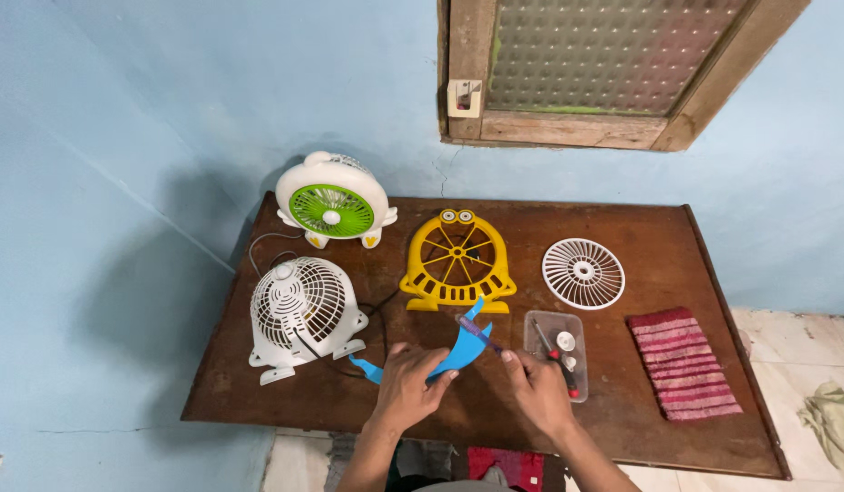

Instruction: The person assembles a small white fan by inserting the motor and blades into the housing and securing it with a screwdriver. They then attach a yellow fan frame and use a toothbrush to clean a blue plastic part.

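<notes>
My left hand point(409, 385) grips a blue fan blade point(458, 351) above the front of the brown wooden table point(641, 237). My right hand point(539, 390) holds a screwdriver point(484, 337) with its tip against the blade's hub. Just behind the blade stands a yellow fan housing point(458, 262) with cartoon eyes. A white fan point(302, 308) with a grille stands at the left, and a white fan with green blades point(333, 202) behind it.
A loose white round grille point(583, 272) lies at the back right. A clear plastic tray point(557, 339) with a red-handled screwdriver and small parts sits beside my right hand. A red striped cloth point(683, 363) lies at the right. Blue wall and a window behind.
</notes>
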